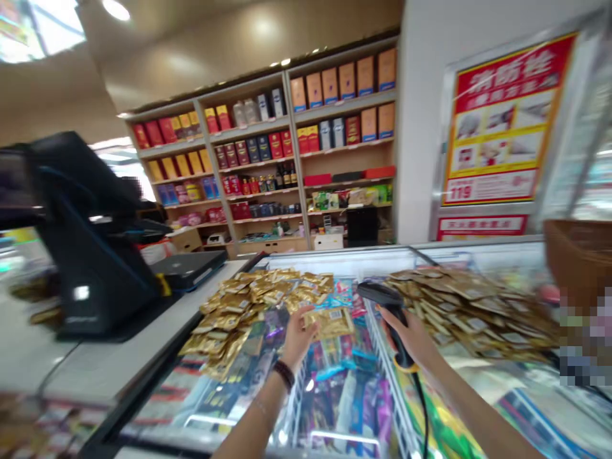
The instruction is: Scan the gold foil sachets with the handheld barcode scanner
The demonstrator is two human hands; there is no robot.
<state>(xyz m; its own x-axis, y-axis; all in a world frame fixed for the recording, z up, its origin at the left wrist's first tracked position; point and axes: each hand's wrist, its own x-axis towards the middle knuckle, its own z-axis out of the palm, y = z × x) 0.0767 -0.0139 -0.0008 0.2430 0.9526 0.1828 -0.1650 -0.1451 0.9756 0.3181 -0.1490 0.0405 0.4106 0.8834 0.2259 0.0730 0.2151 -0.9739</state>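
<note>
My left hand (300, 335) pinches the left end of a gold foil packet (331, 322), whose white barcode label faces up. In my right hand (406, 338) is a black handheld barcode scanner (382, 294), its head pointing left toward the packet and its cord hanging down. Both hands are above the glass top of a chest freezer (335, 440). A pile of similar gold packets (229, 312) lies on the glass to the left, and another pile of gold packets (468, 312) is spread out on the right.
A black checkout terminal (81, 255) stands on the white counter (143, 325) at left, beside a flat black device (191, 268). Wrapped goods show through the freezer glass. Shelves of boxes (258, 150) line the back wall. A brown container (581, 255) and part of a person are at the right edge.
</note>
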